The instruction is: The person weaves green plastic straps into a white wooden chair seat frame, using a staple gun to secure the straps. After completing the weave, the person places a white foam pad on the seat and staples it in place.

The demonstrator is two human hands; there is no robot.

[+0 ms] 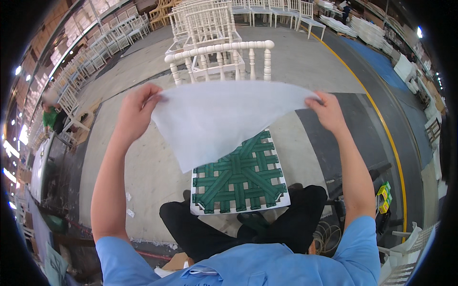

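Note:
My left hand (136, 109) and my right hand (328, 110) each pinch an upper corner of a thin white fabric sheet (217, 119), stretched out in the air in front of me. Its lower corner hangs down over a white chair (224, 55) standing right before my knees. The chair seat (238, 178) is a white frame laced with crossed green webbing straps, partly hidden by the sheet. The turned white chair back shows above the sheet's top edge.
Rows of white chairs (205, 19) stand on the concrete floor ahead and along the left. A person in green (50, 117) works at far left. A yellow floor line (381, 128) curves on the right, with a yellow-green tool (384, 196) and a cable coil near my right leg.

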